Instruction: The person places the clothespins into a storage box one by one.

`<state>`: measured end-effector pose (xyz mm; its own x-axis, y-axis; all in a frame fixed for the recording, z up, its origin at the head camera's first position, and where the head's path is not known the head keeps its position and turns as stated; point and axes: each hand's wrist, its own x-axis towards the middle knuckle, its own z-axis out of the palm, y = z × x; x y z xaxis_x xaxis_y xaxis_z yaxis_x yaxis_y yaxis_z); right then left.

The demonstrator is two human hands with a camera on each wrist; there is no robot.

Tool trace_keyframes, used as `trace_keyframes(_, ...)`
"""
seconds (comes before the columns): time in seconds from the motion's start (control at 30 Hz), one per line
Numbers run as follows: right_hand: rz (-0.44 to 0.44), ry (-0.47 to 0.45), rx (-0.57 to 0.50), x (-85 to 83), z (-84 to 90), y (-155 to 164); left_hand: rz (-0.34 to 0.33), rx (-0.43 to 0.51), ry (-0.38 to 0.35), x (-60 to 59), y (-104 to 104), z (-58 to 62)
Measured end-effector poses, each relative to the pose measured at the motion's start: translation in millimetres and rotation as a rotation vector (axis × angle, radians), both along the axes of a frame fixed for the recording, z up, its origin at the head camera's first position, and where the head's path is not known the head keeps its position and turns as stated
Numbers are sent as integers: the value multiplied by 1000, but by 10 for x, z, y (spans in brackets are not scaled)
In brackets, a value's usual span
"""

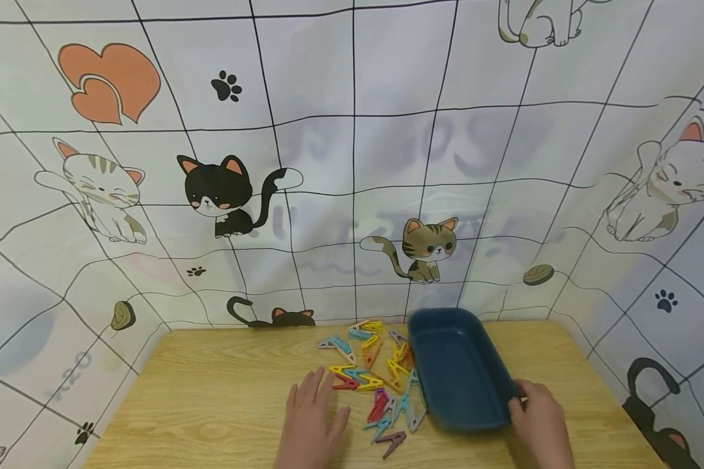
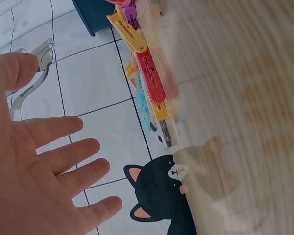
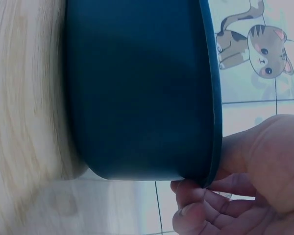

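My right hand (image 1: 541, 423) pinches the rim of a dark blue plastic basin (image 1: 460, 365) at its near right corner. In the right wrist view the thumb goes over the rim and the curled fingers (image 3: 191, 215) lie under its outer edge. The basin's inside is bare. Left of it lies a loose spread of clothespins (image 1: 366, 378) in yellow, blue, red, purple and orange. My left hand (image 1: 312, 420) is just left of these clothespins, its fingers straight and spread, holding nothing. The left wrist view shows its palm beside a red clothespin (image 2: 151, 76).
The wooden table (image 1: 211, 391) meets a white cloth backdrop (image 1: 322, 156) printed with cats and grid lines, which also hangs along both sides. A mauve clothespin (image 1: 392, 443) lies nearest the table's front, between the two hands.
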<state>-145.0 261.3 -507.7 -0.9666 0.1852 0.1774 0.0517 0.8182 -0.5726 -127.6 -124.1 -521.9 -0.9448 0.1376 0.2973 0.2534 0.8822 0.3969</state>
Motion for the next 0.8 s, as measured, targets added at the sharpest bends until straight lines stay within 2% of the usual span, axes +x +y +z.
trace_keyframes(0.17,30,-5,-22,2,5,-65,11,1,7,-1,-38,11)
trace_keyframes(0.4,56,29,-23,24,12,-176,27,13,-26,-7,-73,16)
trace_keyframes(0.67,80,-33,-70,18,49,-304,49,28,-69,-13,-93,30)
trace_keyframes(0.8,69,-32,-79,15,57,-314,55,29,-86,-19,-99,28)
